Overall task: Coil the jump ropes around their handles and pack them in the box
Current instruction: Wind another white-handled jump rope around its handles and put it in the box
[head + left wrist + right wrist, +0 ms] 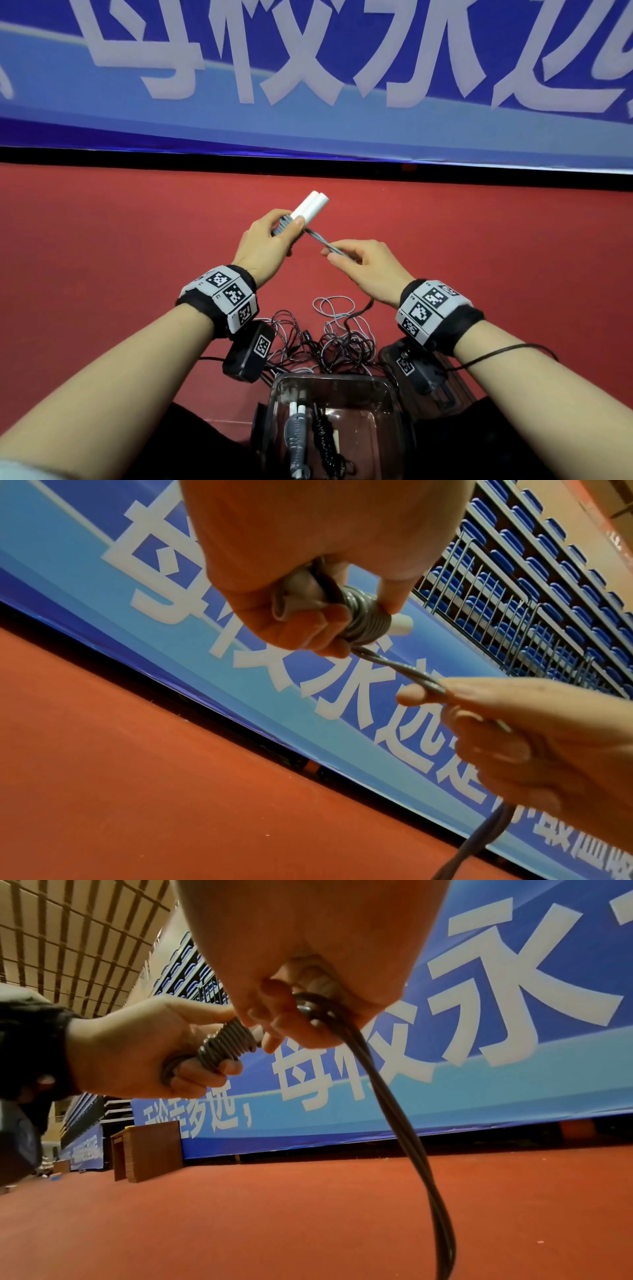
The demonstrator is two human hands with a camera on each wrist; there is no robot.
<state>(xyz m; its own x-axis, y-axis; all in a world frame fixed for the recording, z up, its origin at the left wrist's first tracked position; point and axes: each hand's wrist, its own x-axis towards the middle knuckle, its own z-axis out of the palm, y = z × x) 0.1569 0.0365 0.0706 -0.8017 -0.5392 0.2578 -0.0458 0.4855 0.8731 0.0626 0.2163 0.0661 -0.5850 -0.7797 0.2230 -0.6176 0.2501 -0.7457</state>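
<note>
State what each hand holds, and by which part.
The left hand grips the white handles around their rope-wound end. The right hand pinches the doubled grey rope just beyond the coil.

Two hands are up: the left hand and the right hand. Two white handles sit side by side in one grip, with one grey rope running off them. One clear box holds two coiled ropes. The loose tangle on the floor is too knotted to count.
</note>
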